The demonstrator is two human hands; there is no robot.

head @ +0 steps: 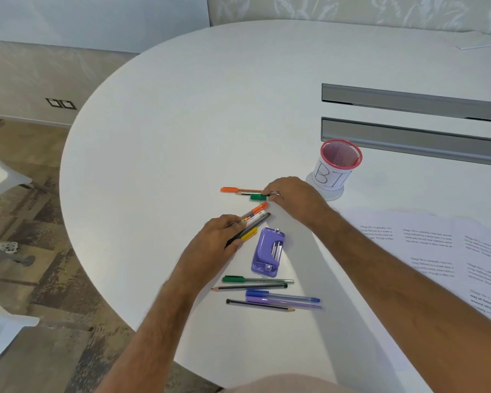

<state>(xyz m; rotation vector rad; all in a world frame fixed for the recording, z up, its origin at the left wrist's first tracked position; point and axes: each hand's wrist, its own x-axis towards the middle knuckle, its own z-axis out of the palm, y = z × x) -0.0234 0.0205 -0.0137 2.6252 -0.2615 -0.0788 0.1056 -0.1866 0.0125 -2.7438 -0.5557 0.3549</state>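
White round table [182,109], patterned brown floor [26,222].

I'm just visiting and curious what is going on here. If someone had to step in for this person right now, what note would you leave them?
Left hand: grips a bundle of pens with orange, black and yellow ends showing.
Right hand: fingertips at the green-capped pen, next to an orange-capped pen and a pencil. I cannot tell if it has a grip.
Done: one bundle gathered.
Left: a row of five pens and pencils lies below the purple hole punch. Nothing sticks out of the pink mesh pen cup, which is probably where everything goes.
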